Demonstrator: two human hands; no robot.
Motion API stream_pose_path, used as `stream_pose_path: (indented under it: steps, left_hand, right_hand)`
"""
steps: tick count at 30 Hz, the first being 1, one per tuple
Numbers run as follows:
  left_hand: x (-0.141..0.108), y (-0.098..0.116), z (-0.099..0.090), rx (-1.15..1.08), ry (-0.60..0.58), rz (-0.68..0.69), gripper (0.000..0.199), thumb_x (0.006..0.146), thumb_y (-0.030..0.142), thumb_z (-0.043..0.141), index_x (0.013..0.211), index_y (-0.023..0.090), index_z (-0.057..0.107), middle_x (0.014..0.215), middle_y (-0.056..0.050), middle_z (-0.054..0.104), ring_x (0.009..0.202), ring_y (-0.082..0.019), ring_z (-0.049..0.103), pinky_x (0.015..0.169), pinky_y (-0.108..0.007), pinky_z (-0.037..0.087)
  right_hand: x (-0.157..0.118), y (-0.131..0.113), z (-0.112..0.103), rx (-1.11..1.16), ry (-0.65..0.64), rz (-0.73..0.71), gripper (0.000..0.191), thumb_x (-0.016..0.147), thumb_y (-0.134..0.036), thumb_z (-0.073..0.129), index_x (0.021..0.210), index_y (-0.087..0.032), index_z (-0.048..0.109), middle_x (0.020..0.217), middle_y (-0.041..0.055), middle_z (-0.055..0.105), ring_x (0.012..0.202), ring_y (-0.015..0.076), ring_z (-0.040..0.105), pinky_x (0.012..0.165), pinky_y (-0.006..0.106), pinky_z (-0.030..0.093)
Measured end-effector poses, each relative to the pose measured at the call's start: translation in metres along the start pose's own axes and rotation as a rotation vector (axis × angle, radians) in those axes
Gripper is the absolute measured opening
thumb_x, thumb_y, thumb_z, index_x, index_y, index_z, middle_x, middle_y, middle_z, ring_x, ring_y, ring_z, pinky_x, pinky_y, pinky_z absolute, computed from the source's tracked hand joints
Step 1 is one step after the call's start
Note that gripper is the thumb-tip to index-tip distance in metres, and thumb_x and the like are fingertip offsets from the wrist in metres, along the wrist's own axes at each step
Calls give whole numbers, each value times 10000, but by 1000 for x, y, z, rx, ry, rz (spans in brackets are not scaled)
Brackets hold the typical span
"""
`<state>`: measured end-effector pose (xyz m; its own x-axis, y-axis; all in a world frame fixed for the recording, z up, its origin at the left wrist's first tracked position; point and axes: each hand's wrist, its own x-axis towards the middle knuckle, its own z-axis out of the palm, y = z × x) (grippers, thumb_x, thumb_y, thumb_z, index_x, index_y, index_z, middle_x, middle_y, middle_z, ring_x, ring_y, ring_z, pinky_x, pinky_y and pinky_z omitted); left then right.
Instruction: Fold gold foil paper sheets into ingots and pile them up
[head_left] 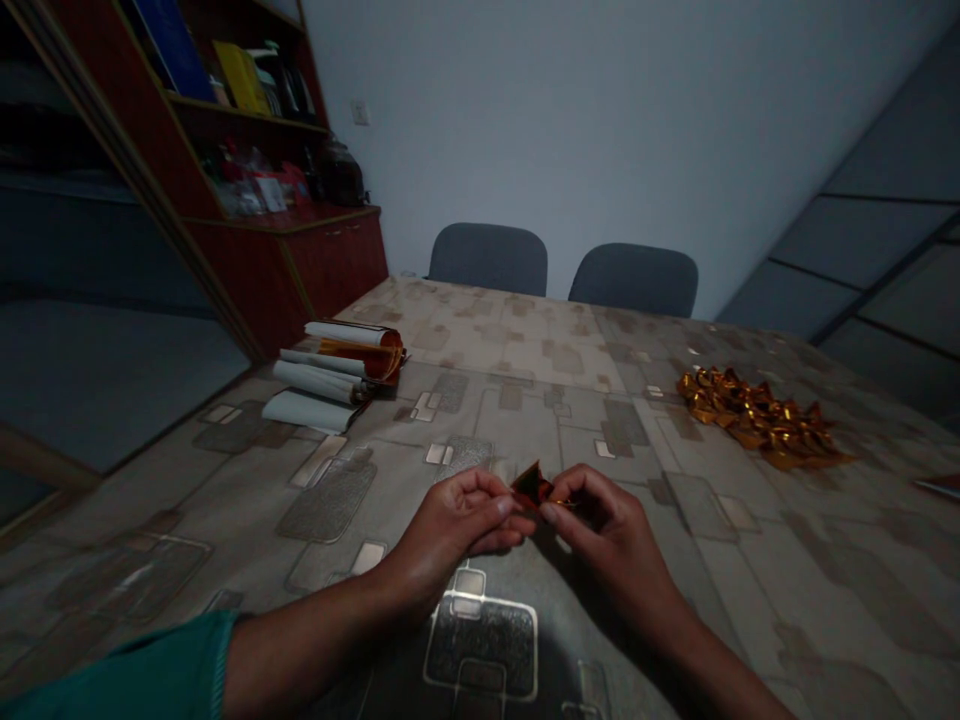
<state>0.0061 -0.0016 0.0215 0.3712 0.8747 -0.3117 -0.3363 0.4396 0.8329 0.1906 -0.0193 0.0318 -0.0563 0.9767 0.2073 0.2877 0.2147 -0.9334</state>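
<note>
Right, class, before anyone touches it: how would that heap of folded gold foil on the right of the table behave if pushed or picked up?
The heap of folded gold foil is probably very light for its size, as the pieces look thin. Loosely piled, they would likely scatter under a push. Their sharp creases suggest they hold shape but crush easily.

You are seated in a plain indoor room, most likely a small office or meeting room, though a home dining room is possible. A long table (480,340) with a patterned vinyl cover fills the view, and two grey upholstered chairs (487,258) stand at its far end. Against the pale wall (600,120) sits a dark red wooden cabinet (330,265) with shelves of binders (240,78). A pile of folded gold foil pieces (757,420) lies on the table.
</note>
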Motion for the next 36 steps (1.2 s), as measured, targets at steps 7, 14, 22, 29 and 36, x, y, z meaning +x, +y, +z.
stream_pose_path:
  steps: [7, 14, 22, 29, 36]
  left_hand:
    - [-2, -6, 3, -50, 2, -29, 379, 673, 355, 883, 825, 122, 626, 715, -34, 732, 656, -99, 694, 658, -173, 541]
    - [-1, -8, 6, -95, 35, -25, 408, 627, 345, 911, 817, 130, 621, 707, -1, 702, 651, -99, 681, 653, -185, 535]
    - [-1, -10, 6, -133, 42, -28, 404, 646, 351, 901, 842, 130, 626, 737, -22, 714, 682, -102, 680, 708, -197, 539]
    - [1, -11, 5, -156, 27, -38, 401, 651, 340, 903, 838, 129, 618, 726, -25, 716, 670, -100, 680, 696, -187, 537]
    - [1, -11, 5, -185, 27, -31, 390, 641, 319, 909, 826, 131, 621, 703, -16, 706, 661, -104, 676, 682, -191, 531]
  right_hand:
    - [-3, 0, 7, -8, 28, -32, 96, 817, -232, 648, 743, -218, 589, 710, -7, 602, 662, 157, 559, 600, 302, 428]
    - [-4, -1, 10, -64, 40, -79, 115, 820, -248, 652, 727, -217, 593, 707, 1, 609, 662, 165, 567, 608, 322, 424]
    - [-5, 0, 11, -89, 58, -96, 114, 826, -240, 653, 731, -222, 590, 716, -2, 606, 670, 166, 567, 617, 321, 429]
    - [-5, 0, 12, -77, 56, -99, 97, 815, -233, 648, 736, -219, 594, 717, 1, 615, 665, 168, 578, 605, 317, 431]
    - [-7, -1, 12, -109, 63, -113, 101, 827, -228, 659, 744, -219, 602, 715, -7, 622, 660, 162, 577, 606, 310, 428]
